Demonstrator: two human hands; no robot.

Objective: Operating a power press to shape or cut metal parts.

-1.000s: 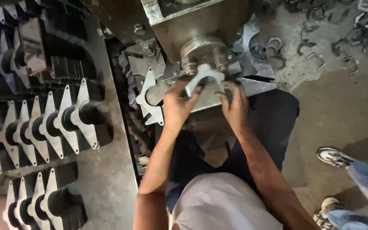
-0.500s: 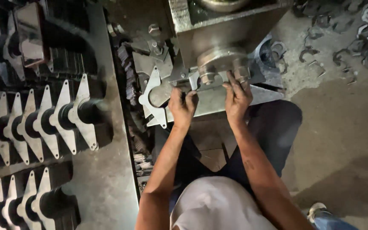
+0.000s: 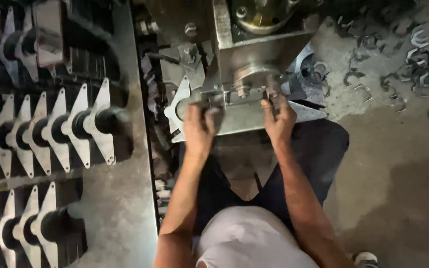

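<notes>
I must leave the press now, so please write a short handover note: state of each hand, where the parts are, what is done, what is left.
Left hand: grip on the flat metal blank at the press bed, fingers curled on its edge.
Right hand: fingertips on the same work under the round press head; grip state unclear.
Done: rows of formed plates stand on the side table at the left.
Scrap cut-outs lie on the floor at the right.
Left: whether this piece is pressed cannot be seen.
</notes>
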